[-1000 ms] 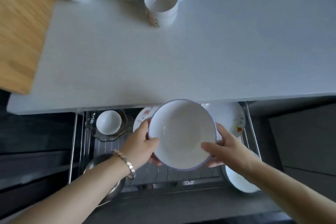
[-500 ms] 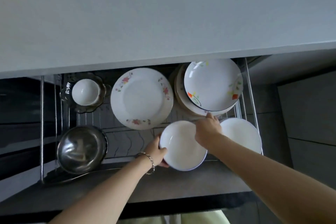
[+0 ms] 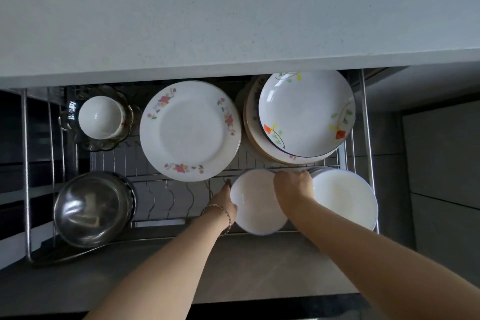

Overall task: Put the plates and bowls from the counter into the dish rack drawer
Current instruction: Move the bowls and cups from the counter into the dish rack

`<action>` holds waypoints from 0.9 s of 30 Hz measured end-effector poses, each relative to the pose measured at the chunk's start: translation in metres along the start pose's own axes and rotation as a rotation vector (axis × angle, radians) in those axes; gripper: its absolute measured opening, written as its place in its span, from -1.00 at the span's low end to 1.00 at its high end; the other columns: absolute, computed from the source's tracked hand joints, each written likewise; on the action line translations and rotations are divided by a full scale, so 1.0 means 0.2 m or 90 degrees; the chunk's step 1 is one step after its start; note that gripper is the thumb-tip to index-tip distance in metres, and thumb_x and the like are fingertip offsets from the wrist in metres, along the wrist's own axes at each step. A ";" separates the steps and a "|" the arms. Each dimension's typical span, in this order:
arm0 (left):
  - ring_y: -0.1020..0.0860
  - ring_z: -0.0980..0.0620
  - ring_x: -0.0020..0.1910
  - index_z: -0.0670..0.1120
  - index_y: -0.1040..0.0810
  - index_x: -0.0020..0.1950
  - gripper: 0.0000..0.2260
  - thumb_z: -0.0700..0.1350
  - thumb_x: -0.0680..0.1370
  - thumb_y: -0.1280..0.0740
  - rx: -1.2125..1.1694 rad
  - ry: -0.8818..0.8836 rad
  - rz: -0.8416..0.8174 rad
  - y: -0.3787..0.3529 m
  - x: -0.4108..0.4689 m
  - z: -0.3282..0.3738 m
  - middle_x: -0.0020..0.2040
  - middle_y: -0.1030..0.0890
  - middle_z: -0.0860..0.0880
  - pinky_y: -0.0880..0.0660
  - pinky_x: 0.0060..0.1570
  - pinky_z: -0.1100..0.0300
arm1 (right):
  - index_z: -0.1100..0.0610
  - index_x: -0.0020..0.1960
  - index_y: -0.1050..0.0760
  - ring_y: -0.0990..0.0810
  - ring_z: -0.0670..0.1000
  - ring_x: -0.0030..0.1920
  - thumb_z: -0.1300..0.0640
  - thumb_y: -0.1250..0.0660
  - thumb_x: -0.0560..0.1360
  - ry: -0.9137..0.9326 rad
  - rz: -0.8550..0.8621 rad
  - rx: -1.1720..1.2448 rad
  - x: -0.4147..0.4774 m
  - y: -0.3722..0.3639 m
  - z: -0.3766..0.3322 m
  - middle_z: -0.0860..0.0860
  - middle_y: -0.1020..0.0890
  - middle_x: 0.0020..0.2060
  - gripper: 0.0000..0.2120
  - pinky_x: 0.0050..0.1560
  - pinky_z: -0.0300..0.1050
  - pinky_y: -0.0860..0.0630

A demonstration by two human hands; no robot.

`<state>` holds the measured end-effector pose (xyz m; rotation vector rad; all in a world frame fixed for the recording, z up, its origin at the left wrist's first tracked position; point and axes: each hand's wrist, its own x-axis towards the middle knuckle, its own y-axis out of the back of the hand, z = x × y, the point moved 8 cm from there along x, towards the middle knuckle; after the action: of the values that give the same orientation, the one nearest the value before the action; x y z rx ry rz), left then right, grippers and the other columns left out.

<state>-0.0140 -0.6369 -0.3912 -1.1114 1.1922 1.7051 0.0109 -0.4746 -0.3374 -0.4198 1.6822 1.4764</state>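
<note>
Both forearms bare, reaching forward and downward from the bottom edge of view, converging toward the middle. Left hand extended, palm turned inward toward the right, fingers pointing away from the body, pressed against the left side of a white bowl. Thin bracelet around the left wrist. Right hand bent at the wrist, knuckles up, fingers curled over the far right rim of the same bowl. Right forearm crossing diagonally from the lower right corner, left forearm from the lower middle. Hands close together, on opposite sides of the bowl, not touching each other.
</note>
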 end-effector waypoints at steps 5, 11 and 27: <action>-0.54 -0.15 0.13 0.04 -0.20 0.45 -0.51 -0.24 0.53 -0.16 0.025 -0.099 0.116 0.06 -0.07 0.03 0.22 -0.54 -0.15 -0.48 0.03 0.12 | 0.17 0.16 -0.53 -0.62 0.12 0.07 0.30 -0.22 0.50 0.032 0.019 -0.010 -0.01 0.01 0.01 0.08 -0.66 0.03 -0.74 0.06 -0.07 -0.51; -0.53 -0.03 -0.15 0.12 -0.07 0.50 -0.44 -0.22 0.56 -0.12 0.023 -0.123 0.092 0.04 -0.07 0.02 0.13 -0.57 -0.15 -0.41 -0.18 0.24 | 0.15 0.12 -0.55 -0.59 0.10 0.07 0.28 -0.23 0.49 0.039 0.033 -0.052 0.00 0.02 0.00 0.06 -0.66 0.00 -0.75 0.08 -0.09 -0.45; -0.54 -0.17 0.16 0.09 0.03 0.51 -0.45 -0.08 0.59 -0.14 0.046 -0.098 0.012 0.04 -0.12 0.07 0.32 -0.45 -0.18 -0.52 0.15 -0.01 | 0.12 0.16 -0.55 -0.54 0.10 0.16 0.21 -0.33 0.46 0.024 0.027 -0.085 -0.06 0.08 0.00 0.05 -0.64 0.06 -0.73 0.19 -0.09 -0.38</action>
<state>-0.0167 -0.6285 -0.3631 -0.9117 1.1612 1.7160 0.0073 -0.4750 -0.3176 -0.4892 1.6361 1.6273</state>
